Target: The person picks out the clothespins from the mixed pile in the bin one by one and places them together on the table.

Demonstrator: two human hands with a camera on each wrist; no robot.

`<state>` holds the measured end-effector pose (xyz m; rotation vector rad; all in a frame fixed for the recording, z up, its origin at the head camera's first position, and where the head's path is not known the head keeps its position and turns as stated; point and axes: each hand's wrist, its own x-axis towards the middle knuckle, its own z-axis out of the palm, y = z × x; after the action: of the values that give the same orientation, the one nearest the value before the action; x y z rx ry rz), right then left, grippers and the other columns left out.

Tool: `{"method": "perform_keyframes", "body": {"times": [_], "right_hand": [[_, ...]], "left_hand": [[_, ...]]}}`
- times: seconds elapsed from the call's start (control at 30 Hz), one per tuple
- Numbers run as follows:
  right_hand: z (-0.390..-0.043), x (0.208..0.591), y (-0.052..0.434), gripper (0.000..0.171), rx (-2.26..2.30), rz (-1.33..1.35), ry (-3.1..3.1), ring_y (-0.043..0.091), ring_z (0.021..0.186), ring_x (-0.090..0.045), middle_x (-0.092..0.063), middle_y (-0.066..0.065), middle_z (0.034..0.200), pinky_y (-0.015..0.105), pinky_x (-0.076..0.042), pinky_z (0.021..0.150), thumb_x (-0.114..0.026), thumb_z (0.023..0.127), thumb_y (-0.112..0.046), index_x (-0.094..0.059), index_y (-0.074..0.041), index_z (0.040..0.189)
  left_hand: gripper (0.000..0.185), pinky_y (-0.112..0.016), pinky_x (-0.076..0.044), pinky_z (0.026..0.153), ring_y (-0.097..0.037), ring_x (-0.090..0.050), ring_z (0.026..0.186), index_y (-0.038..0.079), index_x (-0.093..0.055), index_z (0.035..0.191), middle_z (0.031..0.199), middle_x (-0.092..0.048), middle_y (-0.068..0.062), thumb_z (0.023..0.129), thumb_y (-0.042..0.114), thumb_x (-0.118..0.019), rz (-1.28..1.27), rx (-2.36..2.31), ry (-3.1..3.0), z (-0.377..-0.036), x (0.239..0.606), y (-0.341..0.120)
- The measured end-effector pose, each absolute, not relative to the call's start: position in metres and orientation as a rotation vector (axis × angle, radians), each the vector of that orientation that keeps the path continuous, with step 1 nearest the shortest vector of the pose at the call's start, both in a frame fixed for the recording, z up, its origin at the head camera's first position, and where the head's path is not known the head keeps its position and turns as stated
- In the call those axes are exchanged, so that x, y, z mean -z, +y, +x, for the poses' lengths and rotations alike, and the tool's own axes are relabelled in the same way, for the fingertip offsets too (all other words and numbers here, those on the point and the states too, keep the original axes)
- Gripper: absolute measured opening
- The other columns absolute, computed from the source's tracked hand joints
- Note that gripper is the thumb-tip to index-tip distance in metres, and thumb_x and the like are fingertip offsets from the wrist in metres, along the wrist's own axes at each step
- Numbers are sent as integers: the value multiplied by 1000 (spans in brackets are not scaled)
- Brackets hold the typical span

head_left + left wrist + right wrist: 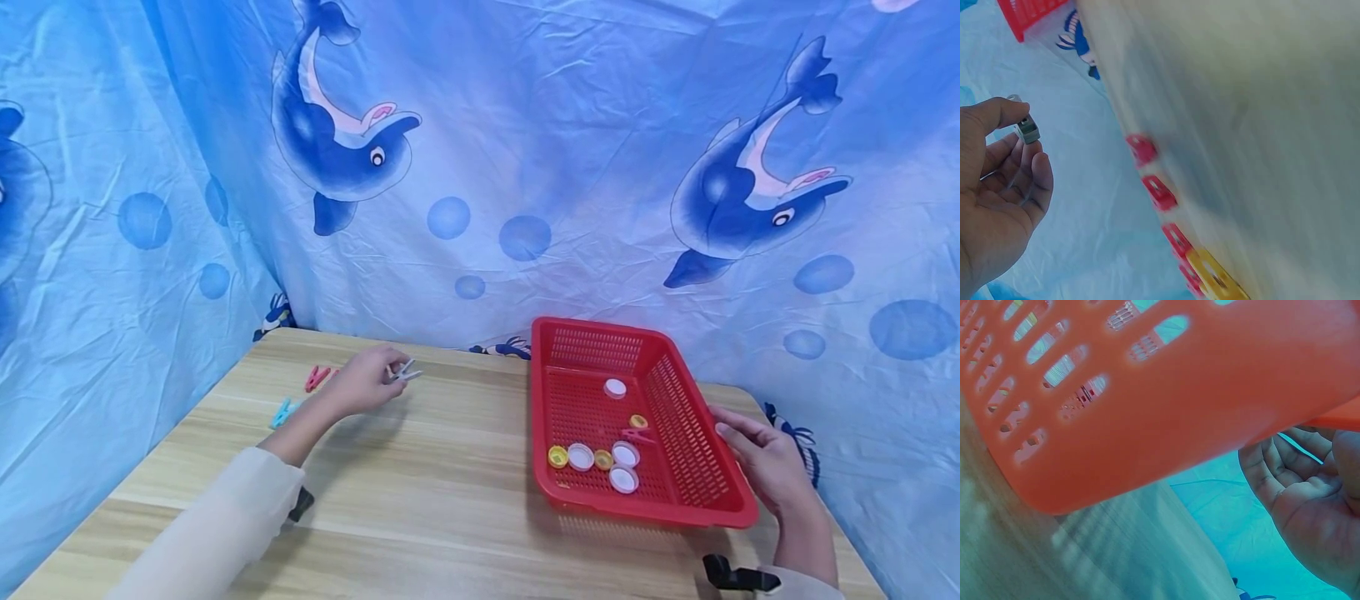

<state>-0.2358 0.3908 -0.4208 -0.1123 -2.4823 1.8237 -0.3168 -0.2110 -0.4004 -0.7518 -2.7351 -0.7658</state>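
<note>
My left hand [365, 381] pinches a grey clothespin [406, 372] between thumb and fingertips, above the back of the wooden table. The left wrist view shows the same grey clothespin [1027, 128] end-on. Behind that hand, red clothespins [317, 377] and a teal clothespin [282, 412] lie on the table, partly covered by the wrist. My right hand [772, 458] grips the right rim of a red plastic basket [641, 517], thumb on top and fingers underneath. Inside are several white caps [581, 457], yellow caps [557, 457] and a red clothespin [637, 435].
A yellow clothespin [1217, 275] lies by the red ones near the table's edge in the left wrist view. The wooden table [450, 483] ends against a blue dolphin-print cloth [600, 167] at the back and sides. The basket stands on the right half.
</note>
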Motion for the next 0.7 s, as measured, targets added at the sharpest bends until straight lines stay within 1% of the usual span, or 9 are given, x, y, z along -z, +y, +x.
{"method": "perform_keyframes", "body": {"times": [0.17, 0.3, 0.43, 0.5, 0.63, 0.7], "right_hand": [[-236, 421, 390, 70, -1799, -121, -2505, -3, 97, -67, -63, -29, 109, 28, -60, 79, -66, 97, -47, -48, -9, 153], [-236, 422, 391, 69, -1781, -147, -2529, -4, 98, -66, -62, -30, 109, 28, -60, 80, -65, 97, -48, -48, -10, 153], [-236, 422, 392, 71, -1779, -158, -2539, -4, 98, -66, -62, -30, 109, 28, -60, 80, -65, 97, -48, -47, -10, 154], [-236, 422, 391, 71, -1784, -156, -2537, -4, 98, -66, -62, -30, 109, 29, -60, 80, -65, 97, -48, -46, -10, 154], [-236, 421, 390, 70, -1792, -150, -2524, -3, 97, -67, -63, -29, 108, 29, -60, 80, -66, 97, -48, -47, -10, 153], [-236, 420, 390, 70, -1791, -141, -2517, -3, 97, -67, -63, -29, 108, 29, -60, 80, -65, 98, -47, -47, -9, 153]], "left_hand": [[31, -27, -52, 64, -13, -58, 74, -6, -71, 117, 91, -65, -4, 89, 6, -75, -703, 754, -2757, -309, 408, -229], [28, -27, -50, 64, -11, -55, 73, -4, -72, 113, 86, -65, 0, 89, 9, -77, -697, 698, -2757, -302, 415, -240], [22, -31, -45, 64, -13, -51, 71, 0, -74, 106, 78, -59, 2, 88, 11, -79, -695, 612, -2749, -296, 421, -248], [21, -32, -44, 66, -14, -51, 73, 0, -74, 103, 78, -59, 2, 86, 11, -80, -671, 590, -2748, -293, 423, -252], [30, -34, -43, 67, -15, -52, 75, -5, -74, 109, 80, -61, 0, 84, 9, -80, -602, 576, -2765, -286, 425, -259], [35, -33, -43, 65, -15, -52, 73, -8, -72, 113, 79, -61, 0, 83, 9, -80, -545, 589, -2788, -281, 425, -262]]}}
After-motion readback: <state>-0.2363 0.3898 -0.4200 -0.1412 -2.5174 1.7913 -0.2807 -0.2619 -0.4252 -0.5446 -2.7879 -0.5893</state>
